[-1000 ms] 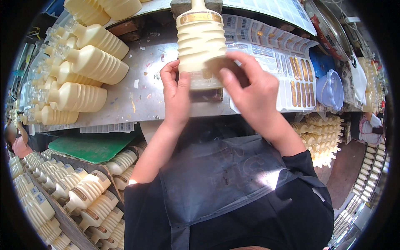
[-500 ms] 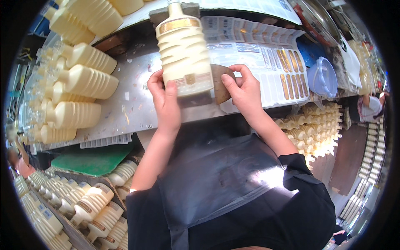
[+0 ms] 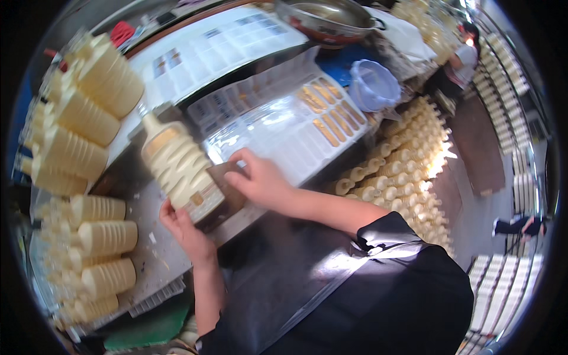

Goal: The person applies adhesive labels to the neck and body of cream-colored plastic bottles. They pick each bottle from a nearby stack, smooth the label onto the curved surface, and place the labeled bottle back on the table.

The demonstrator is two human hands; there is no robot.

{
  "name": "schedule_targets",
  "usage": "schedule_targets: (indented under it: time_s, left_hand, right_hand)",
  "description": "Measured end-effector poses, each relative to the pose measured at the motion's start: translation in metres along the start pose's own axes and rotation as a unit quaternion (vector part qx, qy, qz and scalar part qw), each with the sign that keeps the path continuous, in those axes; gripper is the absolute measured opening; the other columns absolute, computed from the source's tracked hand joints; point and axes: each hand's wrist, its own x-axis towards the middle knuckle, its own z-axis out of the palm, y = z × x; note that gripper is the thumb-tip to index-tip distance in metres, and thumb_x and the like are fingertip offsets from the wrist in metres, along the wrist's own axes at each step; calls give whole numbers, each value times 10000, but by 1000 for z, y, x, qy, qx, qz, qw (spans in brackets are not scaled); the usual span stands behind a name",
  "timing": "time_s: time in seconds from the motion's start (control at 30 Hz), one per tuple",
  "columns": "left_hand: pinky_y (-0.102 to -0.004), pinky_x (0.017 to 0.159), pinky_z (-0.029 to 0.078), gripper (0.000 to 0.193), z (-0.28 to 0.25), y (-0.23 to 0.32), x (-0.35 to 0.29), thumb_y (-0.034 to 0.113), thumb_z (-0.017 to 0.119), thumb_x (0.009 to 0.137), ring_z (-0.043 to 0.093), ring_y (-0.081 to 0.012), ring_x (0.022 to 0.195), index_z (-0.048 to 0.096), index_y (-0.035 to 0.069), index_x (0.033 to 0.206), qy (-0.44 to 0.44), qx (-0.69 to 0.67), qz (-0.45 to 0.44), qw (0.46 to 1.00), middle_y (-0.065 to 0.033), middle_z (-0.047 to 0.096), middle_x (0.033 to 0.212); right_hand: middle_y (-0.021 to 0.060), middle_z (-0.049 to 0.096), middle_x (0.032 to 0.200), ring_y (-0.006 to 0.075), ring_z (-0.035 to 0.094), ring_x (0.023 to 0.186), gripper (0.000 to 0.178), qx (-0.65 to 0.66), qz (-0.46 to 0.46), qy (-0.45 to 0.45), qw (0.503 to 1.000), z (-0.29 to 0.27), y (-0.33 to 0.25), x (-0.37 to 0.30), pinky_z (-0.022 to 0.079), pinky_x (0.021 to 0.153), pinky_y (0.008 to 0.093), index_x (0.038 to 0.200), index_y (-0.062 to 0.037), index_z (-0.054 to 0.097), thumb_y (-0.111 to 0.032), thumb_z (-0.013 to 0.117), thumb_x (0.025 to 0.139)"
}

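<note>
A cream bottle (image 3: 176, 160) with a rippled body and a gold band at its shoulder lies tilted on the bench, its neck toward the upper left. My left hand (image 3: 184, 232) is closed on its lower left edge, near a gold-and-brown label (image 3: 203, 198). In the fingers of my right hand (image 3: 262, 181) is a flat brown piece (image 3: 231, 184), pinched and held up against the bottle's right side. Sheets of gold and clear stickers (image 3: 334, 121) lie just beyond my right hand.
Cream bottles (image 3: 109, 236) stand in rows along the left. A lilac bucket (image 3: 374, 89) and a metal basin (image 3: 325, 21) are at the far right. More bottles (image 3: 408, 171) crowd the floor at right. A person (image 3: 461, 65) is farther off.
My view has swung to the right, so bench, bottle and hands appear shifted left and tilted. Both hands keep their hold on the bottle and the brown piece.
</note>
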Motion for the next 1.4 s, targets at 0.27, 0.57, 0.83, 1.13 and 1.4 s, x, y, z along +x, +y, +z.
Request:
schedule_targets:
  time_s: [0.27, 0.57, 0.83, 1.13, 1.4]
  left_hand:
    - [-417, 1140, 373, 468, 8, 14, -4, 229, 400, 1085, 487, -290, 1316, 297, 42, 1501, -5, -28, -49, 998, -188, 434, 1472]
    - [-458, 1101, 440, 458, 2, 10, -2, 255, 414, 1088, 490, -322, 1334, 339, 46, 1488, -25, -13, -46, 999, -179, 410, 1481]
    - [-406, 1131, 418, 732, -14, -2, -3, 238, 677, 972, 468, -283, 1359, 287, -6, 1541, -103, 65, 48, 991, -174, 408, 1505]
    - [-431, 993, 459, 729, -11, -10, -4, 269, 914, 703, 590, -323, 1103, 582, 51, 1314, 20, 285, 218, 933, -143, 618, 1203]
    - [-450, 1014, 413, 623, 0, 1, 0, 240, 851, 714, 598, -343, 1116, 609, 97, 1270, 49, 331, 283, 899, -115, 671, 1147]
  right_hand:
    - [142, 669, 697, 341, 665, 640, 347, 5, -61, 33, 998, 5, -22, -22, 485, 602, 430, 1210, -94, 537, -263, 672, 938]
    - [211, 700, 821, 418, 686, 813, 358, -29, -6, 59, 998, 8, -9, -20, 516, 739, 497, 1221, -94, 565, -277, 665, 930]
    - [179, 686, 720, 398, 687, 715, 315, -20, -38, 30, 999, 11, -30, -27, 524, 666, 494, 1184, -114, 580, -284, 630, 924]
    - [177, 686, 704, 400, 679, 648, 256, -80, -107, 32, 991, 15, -51, -31, 527, 626, 486, 1131, -67, 587, -180, 634, 906]
    - [183, 679, 697, 396, 697, 694, 221, -250, -189, 18, 949, 47, -79, -33, 534, 644, 469, 1074, -73, 624, -178, 651, 881]
